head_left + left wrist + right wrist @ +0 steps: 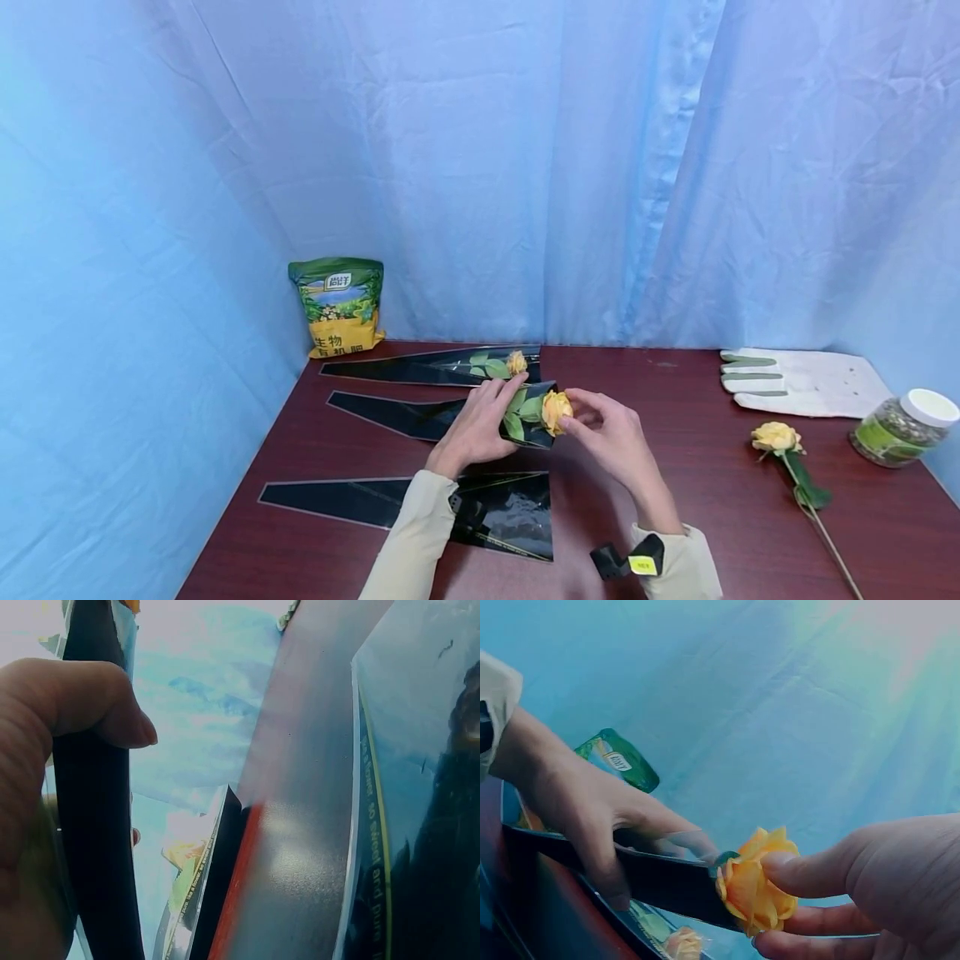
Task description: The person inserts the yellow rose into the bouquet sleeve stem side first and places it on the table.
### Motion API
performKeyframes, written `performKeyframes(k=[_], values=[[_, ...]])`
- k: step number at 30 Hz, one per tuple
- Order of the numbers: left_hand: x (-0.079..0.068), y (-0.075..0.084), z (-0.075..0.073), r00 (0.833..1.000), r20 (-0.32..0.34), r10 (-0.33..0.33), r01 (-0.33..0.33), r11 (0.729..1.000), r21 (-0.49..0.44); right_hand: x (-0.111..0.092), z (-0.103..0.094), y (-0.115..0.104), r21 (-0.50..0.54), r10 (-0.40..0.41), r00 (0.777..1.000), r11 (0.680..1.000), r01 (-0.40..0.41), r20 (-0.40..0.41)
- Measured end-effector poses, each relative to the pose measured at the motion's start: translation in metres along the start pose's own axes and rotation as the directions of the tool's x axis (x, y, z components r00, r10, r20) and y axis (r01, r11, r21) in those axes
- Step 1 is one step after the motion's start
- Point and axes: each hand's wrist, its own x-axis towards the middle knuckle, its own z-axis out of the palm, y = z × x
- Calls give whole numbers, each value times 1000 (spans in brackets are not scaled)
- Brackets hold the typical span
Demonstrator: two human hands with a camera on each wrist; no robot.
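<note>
My left hand (480, 421) grips a black flower sleeve (431, 421) with a clear front, its thumb on one side and fingers on the other. Inside the wide mouth of that sleeve lies a yellow rose (556, 412) with green leaves, its bloom at the opening. From the right, my right hand (611, 437) pinches the bloom between thumb and fingers; the right wrist view shows the thumb on the petals (757, 885). In the left wrist view the dark sleeve (97, 825) stands on edge under the thumb. The rose's stem is hidden.
Behind lies another sleeve (420, 369) with a yellow rose (517, 362) in it. A flat sleeve (517, 508) is nearer, partly under the left forearm. At right are a loose rose (776, 437), a white glove (817, 383) and a lidded jar (892, 437). A fertilizer bag (337, 308) stands back left.
</note>
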Motion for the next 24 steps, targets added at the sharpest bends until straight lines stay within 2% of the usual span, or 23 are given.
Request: performKeyframes(k=[8, 13, 16, 24], values=[[0, 1, 1, 1000, -1, -18, 18, 1000, 15, 0, 13, -7, -4, 88, 994, 996, -89, -60], [0, 0, 1, 1000, -6, -10, 10, 999, 36, 0, 19, -10, 10, 131, 990, 991, -130, -55], [0, 0, 0, 1000, -11, -6, 7, 999, 39, 0, 21, -10, 17, 129, 991, 992, -128, -48], [0, 0, 0, 999, -32, -13, 14, 999, 29, 0, 22, -6, -6, 62, 998, 998, -62, -29]])
